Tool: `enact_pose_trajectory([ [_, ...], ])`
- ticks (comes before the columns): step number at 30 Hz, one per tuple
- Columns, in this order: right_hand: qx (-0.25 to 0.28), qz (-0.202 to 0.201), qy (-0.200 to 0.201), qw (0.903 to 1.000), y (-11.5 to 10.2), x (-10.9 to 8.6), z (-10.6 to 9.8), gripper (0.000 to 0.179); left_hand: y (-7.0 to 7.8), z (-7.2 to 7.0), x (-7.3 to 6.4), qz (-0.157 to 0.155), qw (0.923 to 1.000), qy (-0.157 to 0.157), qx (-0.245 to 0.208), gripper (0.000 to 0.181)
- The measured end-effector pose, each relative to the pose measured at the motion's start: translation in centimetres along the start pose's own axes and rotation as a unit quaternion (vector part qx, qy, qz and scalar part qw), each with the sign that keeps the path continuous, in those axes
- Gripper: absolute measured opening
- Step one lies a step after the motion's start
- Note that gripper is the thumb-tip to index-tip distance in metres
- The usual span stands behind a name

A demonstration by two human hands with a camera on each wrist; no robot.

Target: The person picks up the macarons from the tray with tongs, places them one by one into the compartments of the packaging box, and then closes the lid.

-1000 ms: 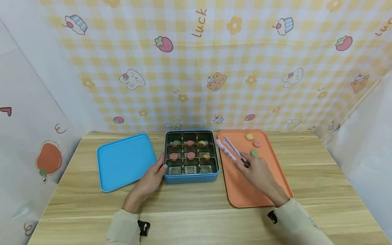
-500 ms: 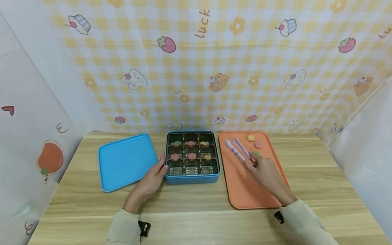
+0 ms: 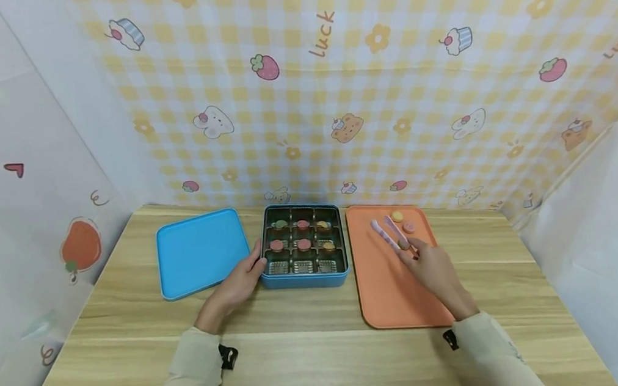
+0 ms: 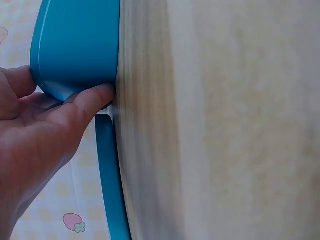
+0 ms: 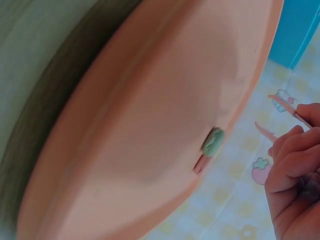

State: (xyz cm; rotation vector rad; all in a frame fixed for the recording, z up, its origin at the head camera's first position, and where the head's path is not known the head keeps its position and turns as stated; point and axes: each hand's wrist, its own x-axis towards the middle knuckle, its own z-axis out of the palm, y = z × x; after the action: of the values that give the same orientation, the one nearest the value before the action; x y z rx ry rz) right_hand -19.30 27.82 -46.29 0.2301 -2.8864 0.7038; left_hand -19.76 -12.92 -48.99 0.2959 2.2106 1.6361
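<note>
My left hand (image 3: pixel 241 282) grips the left side of a blue tin (image 3: pixel 305 280) near its front corner. In the left wrist view, the thumb and fingers of my left hand (image 4: pixel 50 117) touch the tin's wall (image 4: pixel 80 45). The tin's divided insert holds several green, pink and yellow macarons, with the front row of compartments bare. My right hand (image 3: pixel 434 271) holds pink-purple tongs (image 3: pixel 385 235) over an orange tray (image 3: pixel 384 297), their arms apart. A green macaron (image 5: pixel 213 142) lies on the tray near the tongs, partly hidden in the head view.
A pink macaron (image 3: pixel 408 227) and a yellow macaron (image 3: pixel 397 216) lie at the tray's back right. To the tin's left lies a blue lid (image 3: pixel 201 254). A patterned cloth (image 3: pixel 300 95) hangs behind the wooden table (image 3: pixel 313 364).
My right hand has moved right with the tongs, away from the tin's edge and towards the green macaron. My left hand keeps its place on the tin. The head view has shifted slightly.
</note>
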Motion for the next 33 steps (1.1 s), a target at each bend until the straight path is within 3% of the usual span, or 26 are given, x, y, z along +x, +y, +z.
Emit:
enact_pose_trajectory([
  [16,-0.051,0.088,-0.009,0.9948,3.8,0.4,-1.4,0.043,0.0,0.2,-0.1,-0.004,0.9999,0.006,0.014,0.059],
  [20,-0.046,0.107,-0.026,0.9928,4.2,0.3,-1.6,0.040,0.0,0.1,-0.1,-0.004,0.9997,0.007,0.021,0.058],
  [28,-0.055,0.103,-0.033,0.9926,4.3,0.2,-1.3,0.036,0.0,0.0,0.0,-0.004,0.9999,0.005,0.013,0.058],
  [33,-0.088,0.093,-0.039,0.9910,4.3,0.3,-1.3,0.038,0.0,0.0,0.0,-0.004,1.0000,0.004,0.008,0.058],
])
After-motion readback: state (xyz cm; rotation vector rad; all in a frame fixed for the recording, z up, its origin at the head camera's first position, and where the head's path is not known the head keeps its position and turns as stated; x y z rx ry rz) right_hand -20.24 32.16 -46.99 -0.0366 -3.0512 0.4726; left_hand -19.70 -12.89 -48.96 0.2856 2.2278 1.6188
